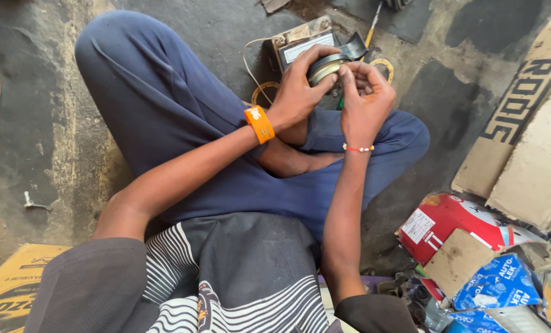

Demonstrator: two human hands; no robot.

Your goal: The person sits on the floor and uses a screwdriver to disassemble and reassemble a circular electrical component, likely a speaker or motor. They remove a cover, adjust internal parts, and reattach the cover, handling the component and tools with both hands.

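1. You sit cross-legged on the stained concrete floor (53, 135), in dark blue trousers (164, 105) and a grey shirt with white stripes (226, 277).
2. Your left hand (297, 89) is wrapped around a round metal part with a dark rim and a pale band (325, 66), thumb and fingers curled over its left side, so this hand is closed on it.
3. Your right hand (365, 98) meets the same part from the right; its fingertips press on the part's edge, with the fingers bent in tight.
4. The round part is held up above your crossed legs, between both hands, just in front of a boxy grey metal unit with a white label (300, 43) that stands on the floor.
5. An orange wristband (259, 124) sits on your left wrist, and a thin red-and-white beaded thread (357, 148) on your right wrist.
6. Two flat yellow rings (383, 65) lie on the floor near the unit, one on either side of your hands.
7. To your right lie cardboard sheets (522, 142), a red-and-white box (454, 225) and blue packets (500, 283); a yellow carton (10, 283) is at your left.
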